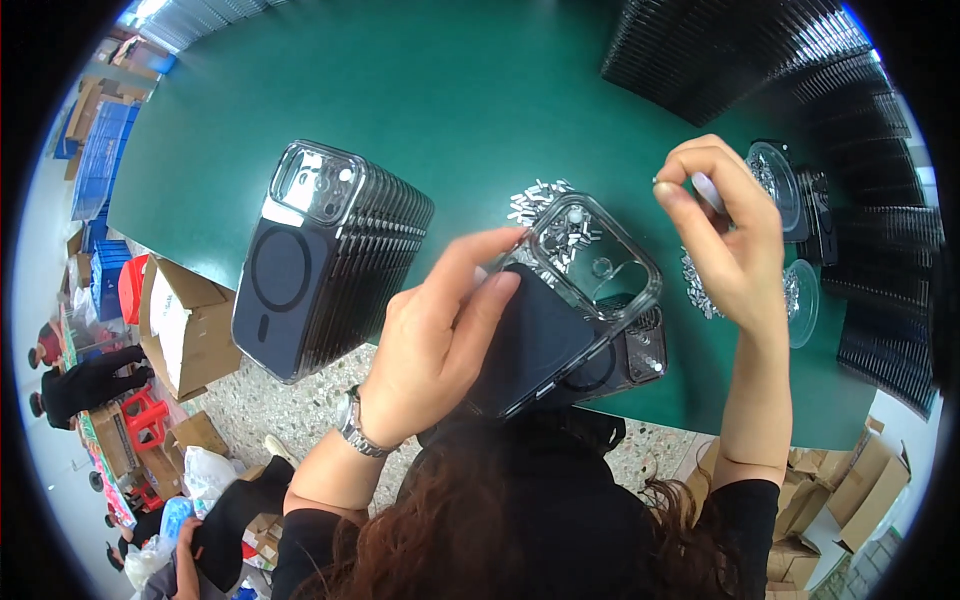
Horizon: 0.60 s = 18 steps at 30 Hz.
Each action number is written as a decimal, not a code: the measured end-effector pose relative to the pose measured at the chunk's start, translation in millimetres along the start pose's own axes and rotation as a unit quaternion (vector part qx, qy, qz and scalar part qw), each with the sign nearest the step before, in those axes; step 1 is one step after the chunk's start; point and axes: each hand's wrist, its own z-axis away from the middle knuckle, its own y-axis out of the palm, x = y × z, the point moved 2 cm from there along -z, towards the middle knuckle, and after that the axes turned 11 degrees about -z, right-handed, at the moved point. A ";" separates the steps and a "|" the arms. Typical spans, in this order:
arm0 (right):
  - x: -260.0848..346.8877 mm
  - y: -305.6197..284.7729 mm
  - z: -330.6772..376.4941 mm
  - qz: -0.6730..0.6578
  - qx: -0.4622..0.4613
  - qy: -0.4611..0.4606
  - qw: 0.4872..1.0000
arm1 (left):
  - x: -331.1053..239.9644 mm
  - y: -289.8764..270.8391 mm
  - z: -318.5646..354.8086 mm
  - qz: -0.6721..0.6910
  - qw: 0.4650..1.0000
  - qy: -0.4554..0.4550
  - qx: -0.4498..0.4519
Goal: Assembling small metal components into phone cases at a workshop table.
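My left hand [425,325] is closed on the edge of a phone case [540,335], dark with a clear frame, tilted above the table. Its large camera opening lets small silver metal pieces [535,200] on the table show through. Another dark phone case [642,345] lies partly hidden beneath it. To the right, my right hand [735,230] is raised in a pinch, thumb against forefinger. A tiny bit shows at the fingertips, too small to name. Left of my left hand stands a row of similar phone cases [290,260] stacked face to face.
More silver pieces [700,290] lie under my right forearm, beside clear round dishes [802,305]. Long rows of dark cases [740,50] line the far right of the green table [480,100]. Cardboard boxes [190,325] stand at the left, where other people [90,385] are at work.
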 end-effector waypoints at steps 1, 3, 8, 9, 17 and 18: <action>14.1 1.7 0.3 -0.001 0.034 -0.092 0.995 | -1.1 -0.4 -0.7 -0.012 0.997 -0.067 0.027; 35.2 7.6 1.2 0.025 0.089 -0.218 0.972 | 0.0 3.4 -5.9 -0.049 0.999 0.018 -0.009; 47.5 23.1 3.3 0.092 0.151 -0.279 0.944 | -8.5 4.6 -13.6 -0.163 0.974 0.150 -0.047; 46.6 25.8 3.6 0.102 0.162 -0.277 0.941 | -10.4 6.2 -15.0 -0.143 0.978 0.144 -0.041; 52.9 35.7 12.1 0.183 0.169 -0.268 0.931 | -16.6 10.3 -14.4 -0.116 0.984 0.132 -0.034; 53.7 35.0 12.3 0.172 0.148 -0.257 0.939 | -16.4 9.7 -14.7 -0.115 0.984 0.135 -0.035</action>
